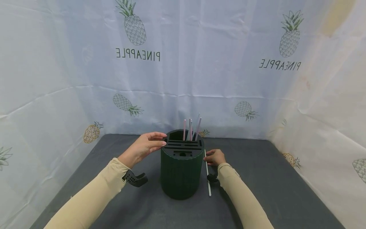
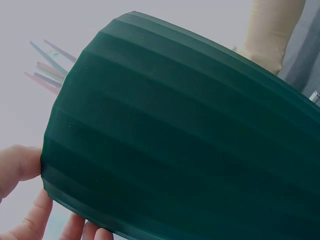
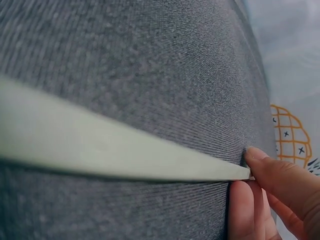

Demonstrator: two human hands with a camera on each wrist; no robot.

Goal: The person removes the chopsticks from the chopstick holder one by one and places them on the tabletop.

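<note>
A dark green, ribbed utensil holder [image 1: 180, 175] stands upright at the middle of the table. Its top has narrow slots toward the front and a larger opening at the back. Several thin pink and pale chopsticks [image 1: 184, 129] stand in that opening. My left hand [image 1: 143, 148] touches the holder's upper left rim, thumb in front and fingers fairly straight. On the right of the holder, my right hand [image 1: 215, 157] pinches the far end of a pale green chopstick [image 3: 100, 140] between thumb and fingers. That chopstick lies lengthwise close over the dark cloth, its near end toward me.
A dark grey cloth [image 1: 257, 190] covers the table. White curtains [image 1: 200, 73] printed with pineapples hang behind it and along both sides. Dark straps with camera mounts [image 1: 135, 178] sit at the wrists, over beige sleeves.
</note>
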